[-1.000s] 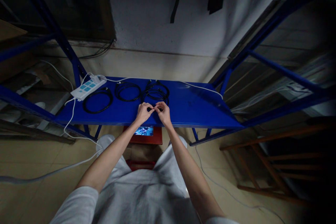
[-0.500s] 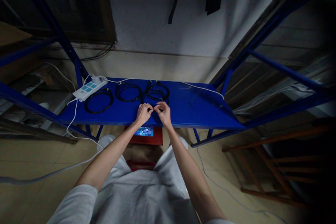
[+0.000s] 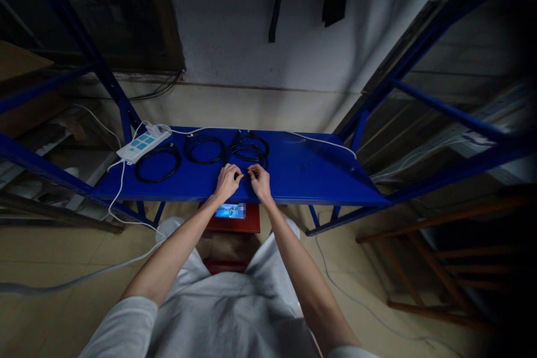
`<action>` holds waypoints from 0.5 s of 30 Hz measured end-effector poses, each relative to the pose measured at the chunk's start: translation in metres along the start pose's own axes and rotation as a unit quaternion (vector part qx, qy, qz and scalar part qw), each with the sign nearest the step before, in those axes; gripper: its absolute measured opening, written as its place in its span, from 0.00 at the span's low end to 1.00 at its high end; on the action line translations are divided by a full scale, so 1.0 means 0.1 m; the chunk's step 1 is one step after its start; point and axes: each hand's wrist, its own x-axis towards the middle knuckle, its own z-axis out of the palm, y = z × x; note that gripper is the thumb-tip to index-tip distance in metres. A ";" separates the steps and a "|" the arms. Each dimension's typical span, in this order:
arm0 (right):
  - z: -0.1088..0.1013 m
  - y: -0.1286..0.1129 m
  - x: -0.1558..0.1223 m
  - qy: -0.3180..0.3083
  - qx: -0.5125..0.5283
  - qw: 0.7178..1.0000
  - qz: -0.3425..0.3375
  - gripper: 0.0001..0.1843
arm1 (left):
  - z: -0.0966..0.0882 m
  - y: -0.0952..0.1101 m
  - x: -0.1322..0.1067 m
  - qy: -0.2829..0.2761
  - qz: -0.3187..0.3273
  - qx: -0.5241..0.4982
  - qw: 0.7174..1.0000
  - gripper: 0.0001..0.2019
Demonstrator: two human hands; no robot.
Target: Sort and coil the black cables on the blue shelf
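A: We have both hands at the near edge of the blue shelf point(image 3: 319, 173). Our left hand point(image 3: 227, 180) and right hand point(image 3: 260, 180) sit close together, fingers curled in, thumb and forefinger of each pinching something thin and dark between them.

B: It looks like a strand of the black cable coil point(image 3: 250, 150) that lies just beyond our knuckles, though the light is too dim for us to tell whether it is the cable's end or a tie.

A: Agreed. Two more black coils lie on the shelf: the middle coil point(image 3: 205, 148) and the left coil point(image 3: 156, 161), just beside the white power strip point(image 3: 143, 142).

B: What could go wrong, in our judgement?

A: The pinch is small and right at the shelf's edge. If our fingertips slip, the strand may spring loose and the loops may slacken.

B: And a tug towards us could drag the whole coil off the front edge, down towards the phone point(image 3: 230, 211) below on the red stool point(image 3: 235, 222).

A: The white cord point(image 3: 321, 141) runs along the back of the shelf, near the coil. A loop could snag it, we think.
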 end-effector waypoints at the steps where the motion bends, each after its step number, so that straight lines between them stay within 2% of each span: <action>1: -0.01 0.00 0.00 -0.011 -0.001 1.000 -0.003 0.09 | -0.01 0.00 0.00 0.004 0.003 0.003 1.000 0.04; 8: -0.11 0.01 0.00 -0.087 -0.032 0.995 -0.033 0.10 | -0.01 0.01 0.00 0.006 -0.008 0.033 0.999 0.04; 15: -0.13 0.01 0.00 -0.105 -0.031 0.993 -0.035 0.12 | -0.03 0.03 0.00 -0.022 -0.002 0.068 0.997 0.04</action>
